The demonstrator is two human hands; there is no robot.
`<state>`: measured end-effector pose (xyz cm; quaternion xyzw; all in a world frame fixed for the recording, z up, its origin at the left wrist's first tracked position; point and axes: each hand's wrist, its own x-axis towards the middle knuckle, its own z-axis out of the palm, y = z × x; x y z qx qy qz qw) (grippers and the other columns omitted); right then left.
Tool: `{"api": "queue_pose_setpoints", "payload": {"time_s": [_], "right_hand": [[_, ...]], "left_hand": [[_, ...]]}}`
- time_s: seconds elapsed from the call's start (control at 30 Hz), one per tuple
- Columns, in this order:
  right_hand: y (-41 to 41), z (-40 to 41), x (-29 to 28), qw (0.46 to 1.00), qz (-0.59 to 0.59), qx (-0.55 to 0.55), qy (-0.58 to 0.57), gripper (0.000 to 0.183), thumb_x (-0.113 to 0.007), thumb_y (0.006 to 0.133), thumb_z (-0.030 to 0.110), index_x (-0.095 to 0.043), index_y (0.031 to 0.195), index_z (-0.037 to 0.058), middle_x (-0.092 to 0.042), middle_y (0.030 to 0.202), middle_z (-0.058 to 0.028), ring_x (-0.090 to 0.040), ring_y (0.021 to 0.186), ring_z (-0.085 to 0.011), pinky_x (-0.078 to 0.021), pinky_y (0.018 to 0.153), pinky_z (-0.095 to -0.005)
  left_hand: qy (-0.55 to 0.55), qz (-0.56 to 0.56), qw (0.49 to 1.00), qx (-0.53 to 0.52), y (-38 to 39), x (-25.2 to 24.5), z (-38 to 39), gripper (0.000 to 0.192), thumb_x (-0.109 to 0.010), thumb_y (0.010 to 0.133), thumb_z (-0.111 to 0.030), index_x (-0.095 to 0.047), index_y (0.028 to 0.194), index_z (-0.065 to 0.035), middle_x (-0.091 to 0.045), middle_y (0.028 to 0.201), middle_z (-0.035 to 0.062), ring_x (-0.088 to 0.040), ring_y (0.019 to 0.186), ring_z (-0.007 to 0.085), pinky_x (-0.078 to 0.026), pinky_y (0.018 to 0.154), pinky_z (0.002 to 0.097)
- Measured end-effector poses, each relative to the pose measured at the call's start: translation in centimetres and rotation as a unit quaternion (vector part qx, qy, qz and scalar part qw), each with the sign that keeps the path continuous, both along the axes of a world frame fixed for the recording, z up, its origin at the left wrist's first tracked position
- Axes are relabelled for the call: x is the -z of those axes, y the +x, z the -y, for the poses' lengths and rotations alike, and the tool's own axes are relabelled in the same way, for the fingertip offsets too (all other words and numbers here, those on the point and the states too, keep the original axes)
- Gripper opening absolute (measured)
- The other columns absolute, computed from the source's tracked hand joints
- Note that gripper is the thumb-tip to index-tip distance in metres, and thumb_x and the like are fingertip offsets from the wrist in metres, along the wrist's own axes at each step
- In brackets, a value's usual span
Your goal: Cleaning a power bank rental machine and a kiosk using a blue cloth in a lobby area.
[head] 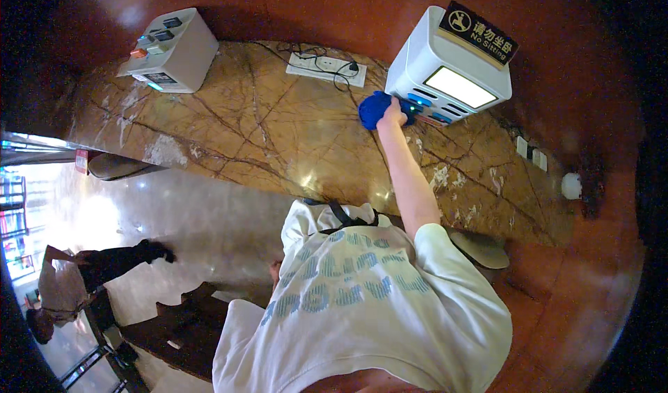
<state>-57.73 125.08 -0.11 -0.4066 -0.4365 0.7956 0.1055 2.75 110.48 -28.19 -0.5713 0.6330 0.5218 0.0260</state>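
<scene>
My right hand (pixel 392 113) holds a blue cloth (pixel 374 111) against the lower front edge of a white power bank rental station (pixel 449 64). The station has a lit screen, slots with blue power banks and a "No Sitting" sign (pixel 479 34) on top. Both stand on a brown veined marble counter (pixel 261 121). Only a bit of my left hand (pixel 275 272) shows low beside my hip, mostly hidden by my shirt; its fingers cannot be made out.
A second white station (pixel 180 53) holding several power banks stands at the counter's left. Between them lie a socket panel (pixel 326 69) and black cables. More sockets (pixel 532 154) are at the right. Stools tuck by the counter edge. Another person (pixel 62 283) is at the lower left, near dark furniture (pixel 177 330).
</scene>
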Motion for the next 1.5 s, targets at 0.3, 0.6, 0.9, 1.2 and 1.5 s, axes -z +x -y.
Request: {"api": "queue_pose_setpoints", "payload": {"time_s": [0.3, 0.6, 0.9, 1.2, 1.5], "right_hand": [[5.1, -6.4, 0.0, 0.971, -0.072, -0.18, -0.138, 0.025, -0.056, 0.079, 0.02, -0.056, 0.095, 0.0002, -0.062, 0.09, -0.0128, -0.062, 0.077, -0.0267, -0.0512, 0.071, -0.039], [5.2, -12.9, -0.5, 0.959, -0.092, -0.228, -0.137, 0.032, -0.044, 0.082, 0.028, -0.058, 0.095, 0.0033, -0.063, 0.091, -0.01, -0.061, 0.082, -0.0261, -0.0481, 0.078, -0.0384], [1.3, -7.3, 3.1, 0.992, -0.071, -0.069, -0.078, 0.04, -0.058, 0.082, 0.02, -0.042, 0.117, 0.009, -0.056, 0.105, -0.0095, -0.059, 0.089, -0.0268, -0.0507, 0.076, -0.0437], [1.1, -5.7, 1.6, 0.998, -0.004, -0.052, -0.045, 0.042, -0.062, 0.078, 0.016, -0.044, 0.114, 0.0033, -0.058, 0.102, -0.01, -0.061, 0.081, -0.0254, -0.0531, 0.067, -0.0398], [0.8, -7.2, 1.1, 0.999, 0.033, -0.024, 0.024, 0.052, -0.067, 0.069, 0.009, -0.042, 0.114, -0.0027, -0.056, 0.104, -0.0139, -0.059, 0.084, -0.0243, -0.0511, 0.071, -0.037]], "left_hand": [[0.027, -0.043, 0.998, -0.024, 0.7, 0.1, 1.3, 0.019, -0.046, 0.072, -0.003, -0.065, 0.073, -0.0026, -0.064, 0.07, 0.0066, -0.058, 0.063, 0.0134, -0.045, 0.059, 0.0268], [0.033, -0.051, 0.998, -0.036, 1.3, -0.1, 0.7, 0.017, -0.047, 0.072, -0.004, -0.065, 0.072, -0.0024, -0.064, 0.069, 0.0061, -0.058, 0.063, 0.0135, -0.045, 0.06, 0.0271], [0.029, -0.05, 0.996, -0.068, 3.5, -0.6, -1.1, 0.016, -0.048, 0.072, -0.004, -0.064, 0.071, -0.0022, -0.064, 0.069, 0.0056, -0.057, 0.063, 0.0136, -0.046, 0.061, 0.0274], [0.028, -0.056, 0.994, -0.087, 3.8, -0.6, -1.5, 0.015, -0.049, 0.072, -0.004, -0.064, 0.07, -0.002, -0.064, 0.068, 0.0051, -0.057, 0.063, 0.0137, -0.046, 0.062, 0.0277], [0.03, -0.085, 0.993, -0.078, 2.9, -0.2, 0.1, 0.014, -0.051, 0.072, -0.005, -0.064, 0.069, -0.0018, -0.063, 0.068, 0.0047, -0.057, 0.064, 0.0138, -0.046, 0.063, 0.028]]}}
